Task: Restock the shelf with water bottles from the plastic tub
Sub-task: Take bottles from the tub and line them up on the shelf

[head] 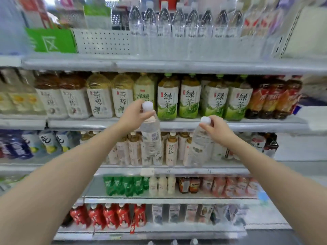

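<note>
Clear plastic water bottles with white caps: two in hand, left bottle and right bottle, hanging upright before the middle shelves.
Left hand: curled round its bottle's neck.
Right hand: pinching its bottle's cap.
Handling: likely full, so weighty; thin, slick walls give, so the neck is the firmest hold.
Top shelf: shelved row of roughly eight like bottles, though blurred.

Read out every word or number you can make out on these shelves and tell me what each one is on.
"绿茶": green-labelled tall tea bottles, second shelf.
"茶粹": white-labelled tall tea bottles left of them, and a small tea bottle one shelf down.
"区": green cardboard sign, top shelf.
Too blurred to read: labels on the two held clear plastic water bottles, the white price tag, everything lower.
</note>
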The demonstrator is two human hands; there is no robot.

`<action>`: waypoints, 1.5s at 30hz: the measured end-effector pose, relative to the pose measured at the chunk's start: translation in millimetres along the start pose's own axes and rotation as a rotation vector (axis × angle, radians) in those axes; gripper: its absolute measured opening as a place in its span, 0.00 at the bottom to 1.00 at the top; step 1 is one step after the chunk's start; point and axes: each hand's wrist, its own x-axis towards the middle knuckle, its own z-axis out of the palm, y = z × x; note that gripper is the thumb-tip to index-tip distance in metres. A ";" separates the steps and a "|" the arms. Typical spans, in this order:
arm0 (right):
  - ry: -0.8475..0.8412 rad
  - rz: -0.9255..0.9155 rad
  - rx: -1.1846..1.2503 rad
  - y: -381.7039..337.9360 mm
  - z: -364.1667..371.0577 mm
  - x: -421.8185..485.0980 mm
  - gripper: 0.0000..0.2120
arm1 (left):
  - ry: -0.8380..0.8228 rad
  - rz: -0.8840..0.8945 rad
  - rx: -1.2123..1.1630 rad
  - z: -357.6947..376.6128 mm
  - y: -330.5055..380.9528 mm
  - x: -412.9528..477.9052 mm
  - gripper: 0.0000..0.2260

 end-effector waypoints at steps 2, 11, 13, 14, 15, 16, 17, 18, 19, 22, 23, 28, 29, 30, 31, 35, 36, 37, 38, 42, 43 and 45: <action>0.009 -0.051 0.010 -15.8 -21.7 11.5 0.11 | 0.025 0.009 -0.015 -14.5 19.2 7.8 0.09; 0.060 -0.239 0.011 -66.9 -99.5 52.3 0.15 | 0.160 0.031 -0.093 -62.6 89.6 32.5 0.03; 0.049 -0.261 0.030 -76.6 -113.2 59.3 0.18 | 0.206 0.027 -0.116 -70.3 104.2 35.7 0.04; 0.045 -0.284 0.039 -83.0 -120.1 61.2 0.18 | 0.225 0.020 -0.133 -74.5 109.9 38.8 0.03; 0.043 -0.310 0.036 -89.5 -126.3 63.4 0.17 | 0.246 0.010 -0.152 -78.8 115.5 41.6 0.04; 0.042 -0.335 0.033 -95.9 -131.0 65.7 0.15 | 0.265 -0.003 -0.168 -83.8 119.7 44.6 0.07; 0.046 -0.355 0.040 -101.5 -135.1 68.9 0.14 | 0.282 -0.019 -0.182 -88.5 123.2 46.9 0.09; 0.050 -0.367 0.055 -106.5 -138.2 73.0 0.13 | 0.296 -0.028 -0.193 -92.7 126.1 49.8 0.11; 0.056 -0.377 0.073 -111.0 -140.7 77.5 0.13 | 0.309 -0.031 -0.204 -97.3 127.8 52.9 0.13; 0.079 -0.420 0.108 -125.2 -144.4 91.1 0.17 | 0.332 -0.021 -0.261 -110.7 129.9 58.8 0.17; 0.093 -0.430 0.107 -131.2 -144.3 95.8 0.18 | 0.342 -0.017 -0.265 -115.4 129.6 60.8 0.18; 0.167 -0.456 0.107 -171.2 -135.0 125.0 0.20 | 0.390 0.025 -0.274 -142.5 125.0 79.2 0.16; 0.186 -0.458 0.111 -180.0 -132.3 131.3 0.19 | 0.403 0.029 -0.279 -148.8 122.6 85.2 0.16; 0.203 -0.459 0.126 -188.9 -129.1 137.7 0.19 | 0.417 0.036 -0.285 -155.1 119.9 91.0 0.16; 0.219 -0.465 0.148 -197.4 -125.6 144.3 0.19 | 0.433 0.048 -0.293 -161.6 116.8 96.9 0.17; 0.273 -0.498 0.250 -231.3 -110.0 172.5 0.19 | 0.481 0.112 -0.319 -192.9 103.5 125.5 0.17; 0.281 -0.495 0.259 -240.2 -105.3 181.3 0.19 | 0.483 0.129 -0.328 -201.4 100.8 133.4 0.17; 0.284 -0.494 0.259 -249.1 -100.2 189.8 0.19 | 0.483 0.143 -0.328 -209.9 97.4 141.7 0.16; 0.285 -0.495 0.248 -258.2 -94.8 200.3 0.18 | 0.485 0.155 -0.321 -217.6 93.8 150.7 0.16; 0.318 -0.494 0.218 -293.8 -81.5 236.5 0.17 | 0.487 0.200 -0.294 -244.4 84.4 188.1 0.15; 0.327 -0.498 0.221 -301.7 -78.5 245.1 0.17 | 0.494 0.211 -0.292 -251.2 81.6 197.5 0.15; 0.341 -0.522 0.249 -316.9 -71.0 260.6 0.17 | 0.506 0.227 -0.282 -264.1 74.9 215.7 0.17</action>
